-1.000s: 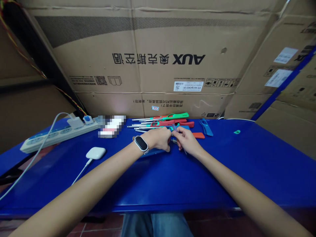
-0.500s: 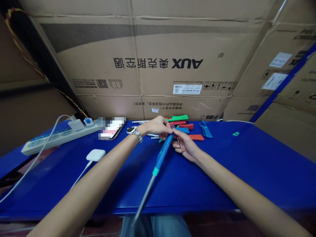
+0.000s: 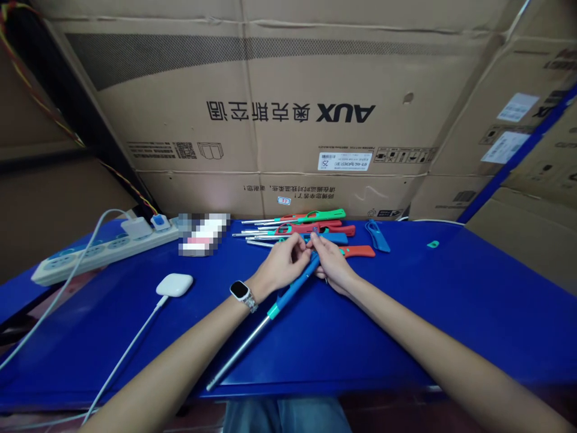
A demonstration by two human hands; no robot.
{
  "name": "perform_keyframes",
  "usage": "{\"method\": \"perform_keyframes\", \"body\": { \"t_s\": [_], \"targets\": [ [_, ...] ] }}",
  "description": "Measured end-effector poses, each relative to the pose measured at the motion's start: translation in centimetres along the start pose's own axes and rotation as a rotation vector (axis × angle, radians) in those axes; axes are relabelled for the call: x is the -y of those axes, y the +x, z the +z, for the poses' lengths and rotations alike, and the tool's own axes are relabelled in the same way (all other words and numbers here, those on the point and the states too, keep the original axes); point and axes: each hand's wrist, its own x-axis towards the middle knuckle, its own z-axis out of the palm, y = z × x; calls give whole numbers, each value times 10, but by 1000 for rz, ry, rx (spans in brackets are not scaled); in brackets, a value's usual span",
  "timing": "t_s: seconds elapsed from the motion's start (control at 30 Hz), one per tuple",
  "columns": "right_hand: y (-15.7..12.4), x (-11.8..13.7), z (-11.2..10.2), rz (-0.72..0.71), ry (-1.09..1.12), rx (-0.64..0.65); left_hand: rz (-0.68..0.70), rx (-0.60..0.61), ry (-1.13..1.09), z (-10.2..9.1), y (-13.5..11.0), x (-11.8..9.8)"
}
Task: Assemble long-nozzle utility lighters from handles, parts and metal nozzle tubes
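Note:
A long-necked blue gas lighter [image 3: 297, 287] with a green collar and a metal tube slants over the table, its tip toward the front left. My right hand [image 3: 334, 264] is closed round the rear of its handle. Bent fingers of my left hand [image 3: 283, 261] pinch at the same end, touching the right fingertips; what lies between them is hidden. Just behind my hands lie several similar lighters, among them a green one [image 3: 331, 214], a red one [image 3: 345, 230] and an orange one [image 3: 363, 251]. To their right is a loose blue handle part [image 3: 377, 236].
A small green piece [image 3: 433, 244] rests farther right on the blue table [image 3: 433, 300]. On the left are a power strip [image 3: 106, 252], a white charger case [image 3: 175, 285] with a cable, and a blurred-out phone [image 3: 202, 237]. A large cardboard box [image 3: 270, 78] walls off the back.
The lighter's tube has swung left and now lies more slanted. My left hand has dropped lower and nearer to me, uncovering the lighters behind; both hands stay at the handle end.

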Motion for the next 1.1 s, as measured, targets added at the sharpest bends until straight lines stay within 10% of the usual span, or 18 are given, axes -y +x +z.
{"method": "perform_keyframes", "body": {
  "t_s": [0.3, 0.53, 1.1],
  "targets": [
    [-4, 17, -1, 12, 28, -162, -58, 177, 33, 12, -7, -14],
    [-15, 16, -2, 54, 190, 38, -139, -108, 14, 18, -7, -19],
    [-15, 10, -4, 93, 3, 99, -28, -41, 358, -5, -1, -13]
  ]
}}
